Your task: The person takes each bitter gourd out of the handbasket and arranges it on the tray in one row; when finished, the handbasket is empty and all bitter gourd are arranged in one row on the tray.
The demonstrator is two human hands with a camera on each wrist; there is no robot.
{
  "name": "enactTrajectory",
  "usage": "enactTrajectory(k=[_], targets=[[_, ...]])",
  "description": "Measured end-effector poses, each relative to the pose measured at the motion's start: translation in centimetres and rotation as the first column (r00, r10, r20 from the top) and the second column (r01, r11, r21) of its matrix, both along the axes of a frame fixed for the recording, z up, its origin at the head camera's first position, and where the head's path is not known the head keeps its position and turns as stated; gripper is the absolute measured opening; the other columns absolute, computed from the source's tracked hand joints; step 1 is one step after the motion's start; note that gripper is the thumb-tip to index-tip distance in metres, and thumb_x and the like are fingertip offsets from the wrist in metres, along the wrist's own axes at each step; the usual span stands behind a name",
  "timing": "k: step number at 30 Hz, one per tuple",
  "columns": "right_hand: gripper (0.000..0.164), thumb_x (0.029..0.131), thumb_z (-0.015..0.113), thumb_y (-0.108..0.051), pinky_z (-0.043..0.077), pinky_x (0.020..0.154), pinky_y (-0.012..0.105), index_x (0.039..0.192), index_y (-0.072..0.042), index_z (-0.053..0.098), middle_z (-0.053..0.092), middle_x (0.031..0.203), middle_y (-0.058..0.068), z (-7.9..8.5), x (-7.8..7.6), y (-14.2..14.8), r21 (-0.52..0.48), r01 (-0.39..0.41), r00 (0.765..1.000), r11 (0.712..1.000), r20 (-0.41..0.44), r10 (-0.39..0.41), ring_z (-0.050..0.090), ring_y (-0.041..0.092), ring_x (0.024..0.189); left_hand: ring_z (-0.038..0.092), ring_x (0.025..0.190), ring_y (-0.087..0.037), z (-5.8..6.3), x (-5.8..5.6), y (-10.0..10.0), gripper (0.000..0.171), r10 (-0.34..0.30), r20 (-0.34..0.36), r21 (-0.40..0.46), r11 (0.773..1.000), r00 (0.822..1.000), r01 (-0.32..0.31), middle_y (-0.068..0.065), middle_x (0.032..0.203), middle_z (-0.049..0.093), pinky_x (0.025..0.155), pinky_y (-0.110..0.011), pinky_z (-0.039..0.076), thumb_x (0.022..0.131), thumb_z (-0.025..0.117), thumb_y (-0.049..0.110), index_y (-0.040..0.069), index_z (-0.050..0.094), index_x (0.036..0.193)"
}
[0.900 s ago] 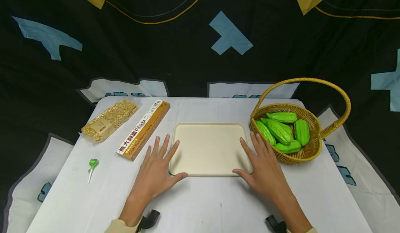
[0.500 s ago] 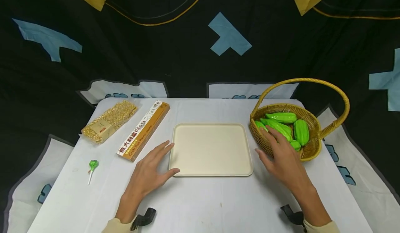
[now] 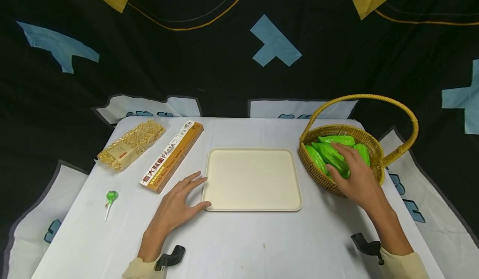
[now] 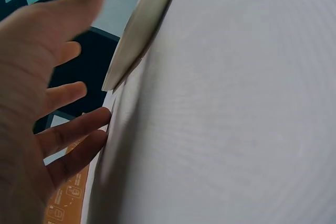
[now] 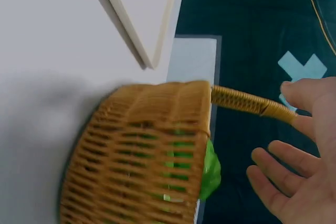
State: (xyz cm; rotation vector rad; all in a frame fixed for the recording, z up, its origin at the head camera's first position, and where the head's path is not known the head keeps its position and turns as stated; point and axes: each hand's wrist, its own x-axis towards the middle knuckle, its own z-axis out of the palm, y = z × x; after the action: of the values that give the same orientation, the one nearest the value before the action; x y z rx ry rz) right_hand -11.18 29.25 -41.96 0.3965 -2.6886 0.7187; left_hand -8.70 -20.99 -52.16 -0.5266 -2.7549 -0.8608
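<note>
A wicker basket with an arched handle stands at the table's right side, holding several green ridged vegetables that look like bitter melons or similar gourds. Over its near right part hovers my right hand, fingers loosely bent and grasping nothing; the right wrist view shows the same hand above the rim, apart from the green vegetables. At the left edge of a cream rectangular tray is my left hand, its fingers relaxed. In the left wrist view a gap shows between thumb and tray.
Left of the tray lies a pasta box, set at a slant. Beyond it is a clear bag of yellow kernels. A green lollipop lies near the left edge of the white table. Dark cloth hangs behind.
My right hand has moved right from the tray's right edge to above the basket. The left hand has drawn back slightly leftward from the tray. Tray and basket stay in place.
</note>
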Motion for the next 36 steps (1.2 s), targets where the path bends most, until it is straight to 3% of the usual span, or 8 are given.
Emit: enactTrajectory(k=[12, 29, 36], targets=[[0.072, 0.100, 0.078, -0.019, 0.040, 0.106, 0.082, 0.163, -0.010, 0.044, 0.049, 0.154, 0.031, -0.6, -2.3, 2.2, 0.005, 0.052, 0.981, 0.999, 0.185, -0.052, 0.046, 0.057, 0.140, 0.058, 0.132, -0.026, -0.9, -0.6, -0.5, 0.056, -0.069, 0.062, 0.048, 0.997, 0.996, 0.067, 0.000, 0.161, 0.056, 0.107, -0.052, 0.054, 0.081, 0.096, 0.036, 0.022, 0.077, 0.132], [0.071, 0.095, 0.082, -0.010, 0.042, 0.107, 0.080, 0.158, -0.003, 0.050, 0.052, 0.150, 0.035, -2.5, -4.2, 3.1, 0.032, 0.001, 0.967, 1.000, 0.256, -0.009, 0.049, 0.058, 0.136, 0.057, 0.130, -0.019, -1.5, -0.4, -0.4, 0.043, -0.060, 0.045, 0.062, 0.996, 0.997, 0.057, 0.008, 0.157, 0.059, 0.109, -0.045, 0.050, 0.079, 0.098, 0.037, 0.026, 0.079, 0.116], [0.070, 0.094, 0.082, -0.009, 0.040, 0.109, 0.080, 0.156, -0.002, 0.051, 0.051, 0.153, 0.035, -2.8, -4.4, 3.1, 0.064, 0.024, 0.959, 0.998, 0.281, -0.041, 0.046, 0.058, 0.140, 0.057, 0.128, -0.018, -1.7, -0.3, -0.4, 0.045, -0.051, 0.056, 0.071, 0.996, 0.997, 0.047, 0.009, 0.157, 0.059, 0.110, -0.045, 0.049, 0.077, 0.098, 0.040, 0.026, 0.079, 0.115]])
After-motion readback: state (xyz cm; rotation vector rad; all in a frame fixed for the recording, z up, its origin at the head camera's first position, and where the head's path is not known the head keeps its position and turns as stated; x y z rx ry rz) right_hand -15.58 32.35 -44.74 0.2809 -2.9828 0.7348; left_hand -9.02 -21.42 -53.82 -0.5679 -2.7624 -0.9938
